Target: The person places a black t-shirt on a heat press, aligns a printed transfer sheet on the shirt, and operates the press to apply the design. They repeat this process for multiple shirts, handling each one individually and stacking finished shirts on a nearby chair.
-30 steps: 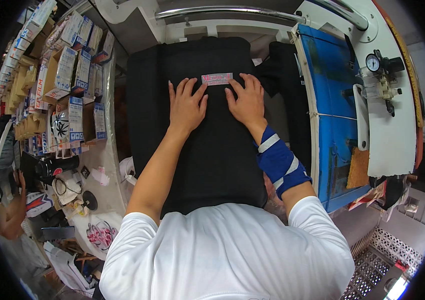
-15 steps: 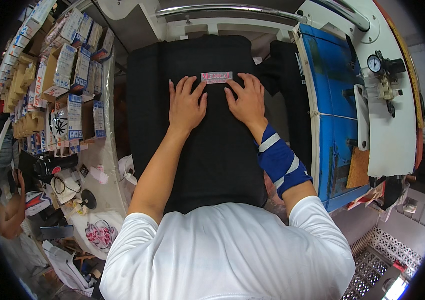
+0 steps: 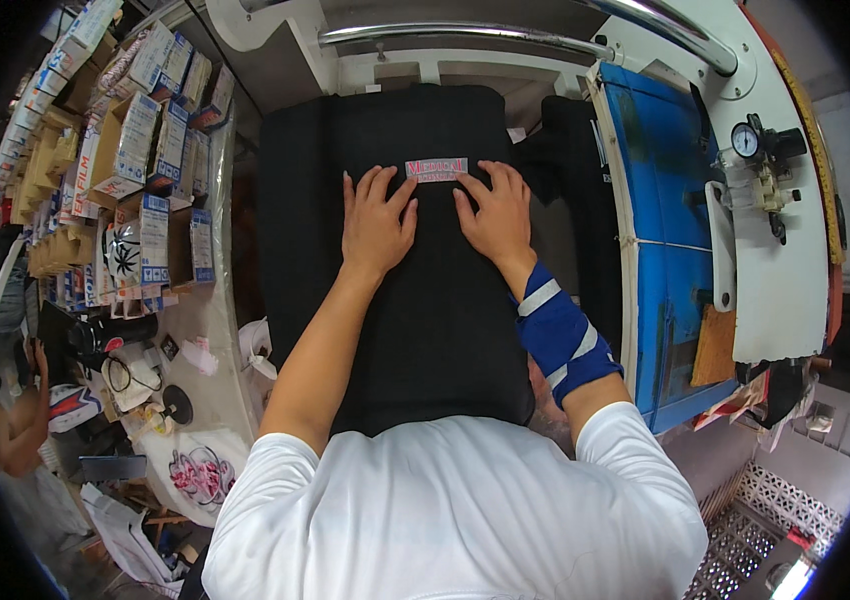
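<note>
Both hands lie flat on a black garment [image 3: 425, 330] spread over the padded platen of a press. The left hand [image 3: 377, 222] rests with fingers spread and palm down, its fingertips just beside the left end of a small rectangular label [image 3: 436, 170] with red and grey print. The right hand [image 3: 495, 215] lies the same way, fingers spread, its index finger touching or almost touching the label's right end (the exact contact is hard to tell from this height). Neither grip pinches anything; both are open and pressing on the cloth. A blue wrap with white stripes [image 3: 557, 335] covers the right forearm.

The label lies on the upper middle of the garment, between the two hands, roughly level.

To the right stands the blue and white body of the press [image 3: 665, 250] with a pressure gauge [image 3: 745, 140] on its side; a metal bar [image 3: 465, 32] runs across the top. To the left, shelves hold stacked cartons [image 3: 135, 150].

The likely trouble here is a shifted label: if one hand drags the cloth as it lifts, the label could skew or slide off centre. A fold left under the palms would set a crease beneath it. Fingers lingering on the platen near the heated head also risk a burn.
</note>
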Demonstrator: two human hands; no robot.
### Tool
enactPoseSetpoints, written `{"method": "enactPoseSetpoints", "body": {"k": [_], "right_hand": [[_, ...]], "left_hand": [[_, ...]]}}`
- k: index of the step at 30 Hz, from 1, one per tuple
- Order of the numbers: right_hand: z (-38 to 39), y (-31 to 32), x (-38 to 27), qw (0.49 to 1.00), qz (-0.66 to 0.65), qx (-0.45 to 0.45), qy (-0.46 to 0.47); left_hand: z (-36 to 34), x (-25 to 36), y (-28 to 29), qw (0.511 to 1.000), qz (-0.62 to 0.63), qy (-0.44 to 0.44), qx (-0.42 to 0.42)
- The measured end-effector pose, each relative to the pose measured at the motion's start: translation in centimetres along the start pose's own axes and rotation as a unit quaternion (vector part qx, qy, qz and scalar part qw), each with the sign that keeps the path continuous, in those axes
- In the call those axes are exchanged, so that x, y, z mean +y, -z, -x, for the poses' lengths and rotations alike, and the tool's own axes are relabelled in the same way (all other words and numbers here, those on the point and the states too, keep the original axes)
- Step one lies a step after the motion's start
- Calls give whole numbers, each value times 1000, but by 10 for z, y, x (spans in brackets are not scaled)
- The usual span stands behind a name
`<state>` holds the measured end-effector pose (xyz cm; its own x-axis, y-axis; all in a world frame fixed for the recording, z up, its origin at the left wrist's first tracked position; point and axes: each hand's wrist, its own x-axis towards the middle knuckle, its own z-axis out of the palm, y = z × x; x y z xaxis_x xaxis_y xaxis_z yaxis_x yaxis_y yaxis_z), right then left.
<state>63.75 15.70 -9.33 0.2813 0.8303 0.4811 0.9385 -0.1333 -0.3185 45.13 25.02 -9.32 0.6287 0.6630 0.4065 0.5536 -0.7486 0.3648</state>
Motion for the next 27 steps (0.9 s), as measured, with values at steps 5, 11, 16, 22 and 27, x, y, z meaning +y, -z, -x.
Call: {"method": "enactPoseSetpoints", "body": {"k": [5, 11, 16, 22, 27], "right_hand": [[0, 0, -1, 1000, 8, 4, 2], [1, 0, 0, 1000, 6, -1, -3], [0, -1, 0, 1000, -10, -1, -21], [-24, -22, 63, 973, -124, 83, -174], [-43, -35, 102, 586, -504, -34, -633]], "left_hand": [[-2, -1, 0, 1000, -9, 3, 1], [-3, -1, 0, 1000, -5, 1, 4], [-1, -1, 0, 1000, -8, 0, 5], [-1, 1, 0, 1000, -13, 8, 3], [-2, 1, -3, 1000, -5, -3, 10]]}}
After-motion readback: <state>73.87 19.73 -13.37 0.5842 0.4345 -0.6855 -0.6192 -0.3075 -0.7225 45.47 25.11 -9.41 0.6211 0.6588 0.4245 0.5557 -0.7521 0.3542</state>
